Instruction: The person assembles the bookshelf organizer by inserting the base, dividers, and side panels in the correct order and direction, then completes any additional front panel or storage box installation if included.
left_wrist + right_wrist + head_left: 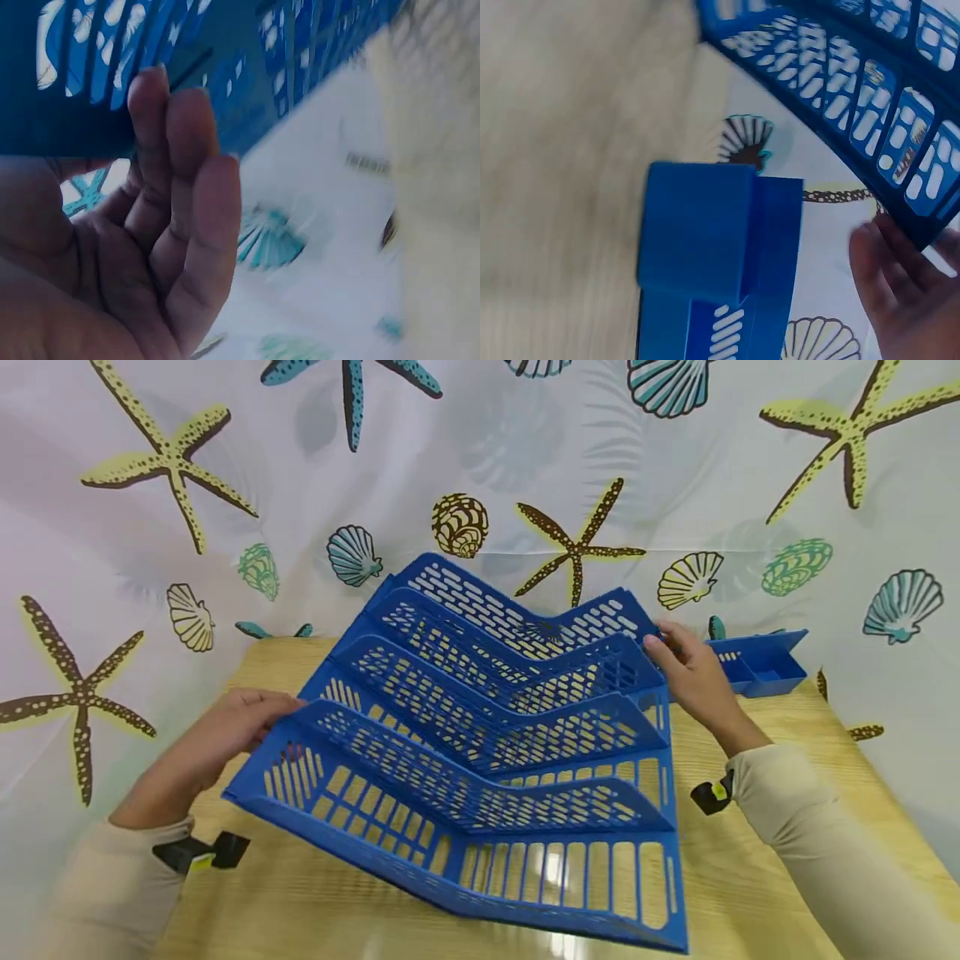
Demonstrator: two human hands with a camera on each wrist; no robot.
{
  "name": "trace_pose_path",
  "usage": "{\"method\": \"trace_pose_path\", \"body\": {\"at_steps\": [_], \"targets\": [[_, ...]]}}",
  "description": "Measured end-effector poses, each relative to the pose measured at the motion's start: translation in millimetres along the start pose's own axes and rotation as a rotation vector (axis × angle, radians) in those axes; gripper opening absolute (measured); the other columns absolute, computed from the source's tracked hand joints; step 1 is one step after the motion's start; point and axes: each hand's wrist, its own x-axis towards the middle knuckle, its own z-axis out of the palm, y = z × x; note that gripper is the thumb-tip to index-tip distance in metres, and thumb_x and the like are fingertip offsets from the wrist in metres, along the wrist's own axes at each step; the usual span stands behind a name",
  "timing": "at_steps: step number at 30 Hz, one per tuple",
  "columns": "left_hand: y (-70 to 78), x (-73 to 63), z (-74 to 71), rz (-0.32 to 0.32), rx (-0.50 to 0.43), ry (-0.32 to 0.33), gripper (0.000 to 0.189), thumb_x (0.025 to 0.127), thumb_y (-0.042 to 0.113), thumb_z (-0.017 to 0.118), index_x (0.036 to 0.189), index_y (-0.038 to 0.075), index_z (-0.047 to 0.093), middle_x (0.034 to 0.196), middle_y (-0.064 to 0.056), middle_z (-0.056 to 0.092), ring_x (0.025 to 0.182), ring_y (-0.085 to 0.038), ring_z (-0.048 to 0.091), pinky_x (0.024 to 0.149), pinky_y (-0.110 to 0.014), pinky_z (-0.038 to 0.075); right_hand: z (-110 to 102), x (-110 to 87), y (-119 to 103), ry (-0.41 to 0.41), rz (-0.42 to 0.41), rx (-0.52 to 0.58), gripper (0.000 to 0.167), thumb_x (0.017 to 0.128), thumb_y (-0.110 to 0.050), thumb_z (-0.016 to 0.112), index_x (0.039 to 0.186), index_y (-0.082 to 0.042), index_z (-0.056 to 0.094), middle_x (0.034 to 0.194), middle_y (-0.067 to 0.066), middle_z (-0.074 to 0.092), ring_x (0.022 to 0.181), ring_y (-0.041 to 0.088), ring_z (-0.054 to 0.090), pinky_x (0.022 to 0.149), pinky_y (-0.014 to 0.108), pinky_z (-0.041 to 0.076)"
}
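At the left edge of the blue rack [491, 727], the left hand [243, 727] grips with curled fingers, while the right hand [693, 677] pinches the right edge near the far corner. Between them the rack, bent along its middle, spans the worktop [720, 877], its slotted dividers [555, 731] parting it into rows of compartments; whether it touches below cannot be told. Near the worktop's far right corner lies a smaller blue box [776, 683], divided inside by a partition.

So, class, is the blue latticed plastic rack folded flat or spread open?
Spread open: the rack bends into a wide V in the head view, its latticed dividers standing apart.
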Motion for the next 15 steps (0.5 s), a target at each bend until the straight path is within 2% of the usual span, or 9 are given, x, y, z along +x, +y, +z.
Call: {"method": "trace_pose_path", "body": {"at_steps": [1,3,4,6,9,11,13,15], "targets": [[6.0,4.5,-8.0,0.002,0.041,0.022,0.047,0.106,0.034,0.044,0.125,-0.005,0.063,0.078,0.013,0.073,0.067,-0.011,0.072,0.066,-0.029,0.06,3.9,-5.2,2.4,0.047,-0.036,-0.082,0.042,0.107,-0.035,0.045,0.137,-0.008,0.055,0.129,0.024,0.06,0.116,0.036,0.059,0.095,0.055,0.048],[18.7,13.0,-23.2,0.013,0.151,0.054,0.046,0.105,0.036,0.046,0.123,-0.002,0.066,0.081,0.008,0.075,0.067,-0.011,0.071,0.066,-0.029,0.059,10.7,-14.6,5.6,0.118,-0.136,-0.23,0.029,0.104,-0.03,0.055,0.1,-0.004,0.066,0.094,0.016,0.065,0.084,0.026,0.06,0.074,0.041,0.049],[26.1,17.4,-29.9,0.018,0.211,0.068,0.046,0.105,0.036,0.047,0.122,-0.001,0.067,0.081,0.007,0.075,0.067,-0.011,0.07,0.066,-0.028,0.058,12.7,-19.6,6.6,0.134,-0.181,-0.29,0.026,0.102,-0.026,0.059,0.085,-0.006,0.065,0.082,0.011,0.063,0.074,0.019,0.056,0.067,0.035,0.045],[41.4,25.6,-41.2,0.039,0.335,0.092,0.047,0.104,0.039,0.049,0.121,0.0,0.069,0.082,0.001,0.075,0.066,-0.012,0.07,0.064,-0.028,0.057,15.2,-31.1,9.0,0.136,-0.262,-0.383,0.032,0.096,-0.019,0.067,0.066,-0.013,0.058,0.07,0.002,0.056,0.063,0.01,0.049,0.058,0.027,0.039],[61.5,32.6,-52.0,0.045,0.496,0.103,0.058,0.102,0.047,0.05,0.125,-0.004,0.067,0.084,-0.008,0.077,0.069,-0.013,0.07,0.065,-0.028,0.056,20.1,-51.9,11.3,0.067,-0.294,-0.42,0.04,0.091,-0.015,0.073,0.056,-0.02,0.053,0.061,-0.004,0.05,0.056,0.004,0.045,0.053,0.023,0.037],[70.1,29.8,-56.6,0.038,0.543,0.083,0.061,0.101,0.052,0.051,0.123,-0.002,0.069,0.086,-0.01,0.078,0.072,-0.016,0.072,0.069,-0.035,0.059,26.1,-66.7,13.7,0.031,-0.276,-0.405,0.04,0.088,-0.014,0.075,0.055,-0.02,0.053,0.059,-0.007,0.047,0.054,0.0,0.041,0.051,0.021,0.035],[70.5,18.3,-61.6,0.032,0.558,0.041,0.056,0.1,0.052,0.052,0.121,0.003,0.071,0.09,-0.007,0.078,0.08,-0.014,0.073,0.076,-0.04,0.06,34.0,-79.8,14.4,0.002,-0.248,-0.386,0.039,0.087,-0.013,0.076,0.055,-0.02,0.054,0.059,-0.008,0.047,0.053,-0.002,0.037,0.051,0.02,0.033],[65.6,3.5,-65.3,0.069,0.542,-0.018,0.044,0.102,0.044,0.054,0.118,0.007,0.072,0.094,-0.002,0.078,0.084,-0.013,0.072,0.078,-0.039,0.059,39.8,-92.8,15.2,-0.011,-0.223,-0.392,0.037,0.086,-0.013,0.076,0.055,-0.019,0.056,0.06,-0.007,0.051,0.052,-0.003,0.035,0.049,0.019,0.031]]}}
